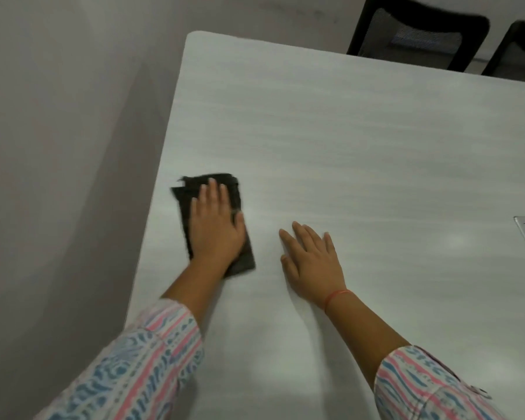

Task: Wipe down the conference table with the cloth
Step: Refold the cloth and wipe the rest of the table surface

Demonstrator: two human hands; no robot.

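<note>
Left hand [217, 225], fingers straight, presses a dark folded cloth [212, 221] flat on the white conference table [346, 140] near its left edge. Right hand [312, 262] rests open, palm down, beside it. Two black chairs [419, 31] stand at the far side.

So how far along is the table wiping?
Done: hard to say; the table shows no wiped patch. In hand: the left hand presses the dark cloth near the table's left edge, the right hand flat beside it. Left: likely the stretch toward the chairs.
</note>
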